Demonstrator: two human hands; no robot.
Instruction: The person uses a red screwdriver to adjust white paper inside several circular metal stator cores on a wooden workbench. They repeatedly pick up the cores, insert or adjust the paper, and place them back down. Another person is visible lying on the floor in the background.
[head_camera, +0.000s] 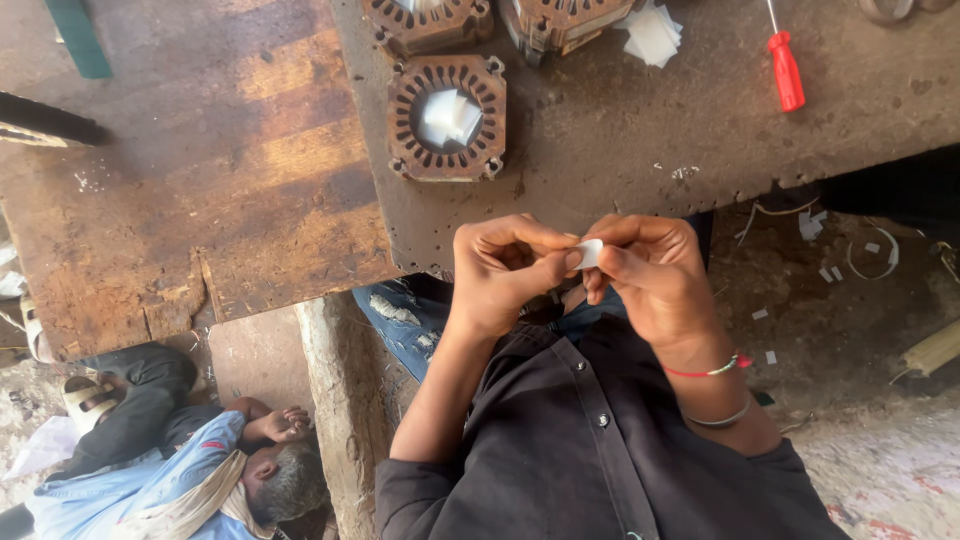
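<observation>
Both hands pinch one small white paper slip (589, 253) between them: left hand (505, 268) on its left edge with thumb and forefinger, right hand (650, 272) closed over the right end. It lies roughly crosswise, held just off the table edge (420, 262), with the rusty stator core (447, 117) further up.

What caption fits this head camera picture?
Both hands pinch a small white paper piece above a rusty bench.
</observation>
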